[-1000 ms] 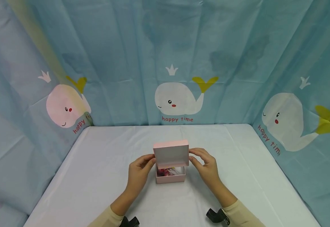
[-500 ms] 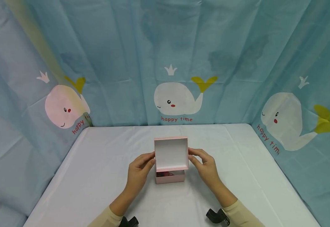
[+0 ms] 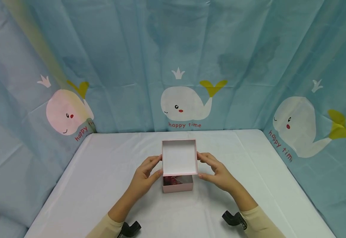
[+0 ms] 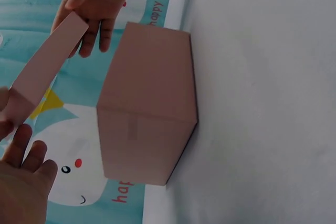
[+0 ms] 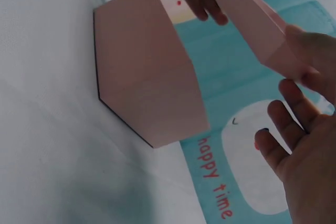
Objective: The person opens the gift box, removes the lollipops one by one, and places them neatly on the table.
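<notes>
A pink box lid [image 3: 180, 157] is held up on edge, its white inside turned toward me. My left hand [image 3: 144, 175] grips its left side and my right hand [image 3: 218, 172] its right side. Both wrist views show thumb and index finger at the ends of the lid [image 4: 47, 66], with the other fingers spread loose. Below and apart from it, the pink box base [image 3: 177, 188] sits on the table. Something dark red [image 3: 171, 180] lies in the base, partly hidden by the lid; its kind cannot be told.
The box stands near the middle of a table [image 3: 116, 155] with a white cloth. A blue curtain [image 3: 125, 66] printed with whales closes off the back and both sides. Black wrist mounts [image 3: 234, 219] show at both sleeves.
The lid has tipped back from leaning over the base to nearly facing me, and has risen slightly. Both hands rose with it, and their thumbs have spread lower along its sides.
</notes>
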Motion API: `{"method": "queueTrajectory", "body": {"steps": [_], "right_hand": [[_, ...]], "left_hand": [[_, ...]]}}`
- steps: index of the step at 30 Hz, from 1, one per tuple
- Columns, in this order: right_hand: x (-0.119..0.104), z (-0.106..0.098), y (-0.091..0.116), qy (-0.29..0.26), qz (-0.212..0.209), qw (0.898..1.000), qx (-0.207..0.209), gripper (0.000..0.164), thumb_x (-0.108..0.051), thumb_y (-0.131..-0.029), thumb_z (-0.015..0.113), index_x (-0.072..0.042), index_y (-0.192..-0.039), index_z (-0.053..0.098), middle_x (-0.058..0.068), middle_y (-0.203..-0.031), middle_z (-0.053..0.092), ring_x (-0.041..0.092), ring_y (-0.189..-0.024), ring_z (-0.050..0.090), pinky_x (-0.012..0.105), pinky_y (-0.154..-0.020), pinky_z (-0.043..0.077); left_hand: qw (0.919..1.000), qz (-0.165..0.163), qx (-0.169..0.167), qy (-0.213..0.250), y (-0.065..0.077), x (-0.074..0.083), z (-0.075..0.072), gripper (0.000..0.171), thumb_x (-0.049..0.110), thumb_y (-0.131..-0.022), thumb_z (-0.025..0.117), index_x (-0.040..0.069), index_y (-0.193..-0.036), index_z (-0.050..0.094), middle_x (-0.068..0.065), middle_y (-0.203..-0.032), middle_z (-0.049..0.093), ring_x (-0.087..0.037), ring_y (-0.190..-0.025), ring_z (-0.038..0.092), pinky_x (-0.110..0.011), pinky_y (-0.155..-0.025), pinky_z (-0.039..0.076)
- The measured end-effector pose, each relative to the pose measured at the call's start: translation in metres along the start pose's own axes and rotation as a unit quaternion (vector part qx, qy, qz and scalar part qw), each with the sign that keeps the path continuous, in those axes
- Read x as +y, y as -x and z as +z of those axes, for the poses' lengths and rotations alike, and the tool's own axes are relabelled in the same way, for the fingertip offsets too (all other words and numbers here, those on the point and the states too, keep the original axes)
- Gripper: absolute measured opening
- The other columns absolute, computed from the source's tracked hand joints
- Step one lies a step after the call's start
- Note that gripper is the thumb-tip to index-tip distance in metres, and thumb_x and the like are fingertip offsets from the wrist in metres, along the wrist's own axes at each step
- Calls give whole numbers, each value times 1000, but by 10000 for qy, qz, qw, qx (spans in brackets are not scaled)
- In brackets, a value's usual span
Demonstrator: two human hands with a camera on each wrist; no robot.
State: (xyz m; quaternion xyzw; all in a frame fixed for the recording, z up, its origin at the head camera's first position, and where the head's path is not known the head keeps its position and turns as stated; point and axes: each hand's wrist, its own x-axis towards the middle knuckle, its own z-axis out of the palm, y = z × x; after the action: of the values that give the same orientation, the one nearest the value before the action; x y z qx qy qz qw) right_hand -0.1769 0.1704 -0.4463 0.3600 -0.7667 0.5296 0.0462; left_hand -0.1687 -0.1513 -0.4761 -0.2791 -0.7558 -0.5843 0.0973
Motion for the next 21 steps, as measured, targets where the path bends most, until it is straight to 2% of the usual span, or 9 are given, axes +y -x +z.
{"method": "queueTrajectory", "body": {"steps": [3,7,13,16,21], "right_hand": [[-4,-3,-1,-36,-97,9998,-160,79,11,-84,76,7,-154,38,21,-142,52,19,-135,48,21,-114,41],[-4,-2,-1,-9,-154,9999,-61,77,9,-85,77,8,-153,40,21,-140,54,16,-134,50,18,-115,39],[-4,-1,-2,81,-119,9998,168,73,7,-84,79,8,-149,46,21,-139,55,15,-137,48,14,-117,33],[-4,-1,-2,100,-141,9996,209,74,8,-82,80,9,-148,47,23,-146,49,27,-143,42,13,-117,32],[-2,-1,-4,75,-423,9988,215,75,12,-78,81,13,-145,47,32,-155,38,50,-145,32,17,-119,32]], "left_hand": [[9994,-35,-342,-38,0,2,-6,66,4,-96,71,12,-156,45,-9,-146,51,-15,-143,43,-16,-120,33],[9975,65,-681,-154,-1,3,-12,73,6,-94,74,11,-158,40,-8,-148,48,-18,-144,40,-15,-121,30],[9969,67,-704,-334,-3,2,-14,73,8,-93,75,12,-158,41,-7,-149,47,-16,-145,39,-15,-120,31],[9970,118,-683,-356,-3,1,-14,74,4,-92,75,9,-157,41,-10,-155,41,-22,-148,35,-13,-120,30],[9975,119,-626,-300,-3,2,-14,76,-2,-90,76,5,-156,41,-12,-166,31,-30,-154,28,-14,-121,28]]}}
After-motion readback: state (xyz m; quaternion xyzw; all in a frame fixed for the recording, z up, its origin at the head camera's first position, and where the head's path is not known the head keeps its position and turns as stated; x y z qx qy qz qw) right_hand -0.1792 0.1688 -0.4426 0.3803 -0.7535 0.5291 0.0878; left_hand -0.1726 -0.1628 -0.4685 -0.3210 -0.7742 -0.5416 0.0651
